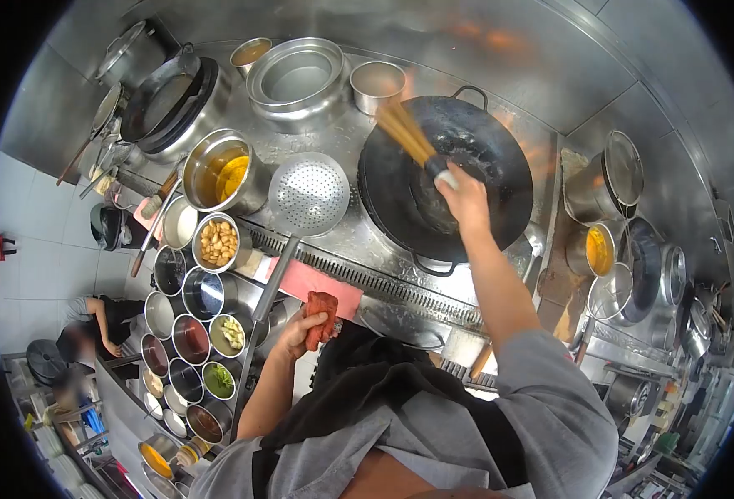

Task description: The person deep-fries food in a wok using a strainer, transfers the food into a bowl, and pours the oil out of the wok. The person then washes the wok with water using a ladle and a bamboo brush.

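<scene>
My right hand [464, 198] is wrapped around the dark-bound handle of a bamboo wok brush [409, 137]. Its bristles fan out to the upper left, above the left rim of a large black wok [500, 162], and are slightly blurred. Inside the wok the dark surface looks wet and shiny. My left hand [297, 334] grips a crumpled red cloth [322, 309] close to my body, just in front of a pink cloth [309, 281] lying on the stove edge. A perforated strainer [309, 193] rests on the steel top left of the wok, its long handle running toward me.
Seasoning containers cluster at left, including a pot of yellow oil [232, 176] and a bowl of pale brown pieces [219, 243]. A steel pot [296, 79] and a small pot [378, 86] stand behind. More pots [597, 249] sit at right. Another person [101, 320] is at far left.
</scene>
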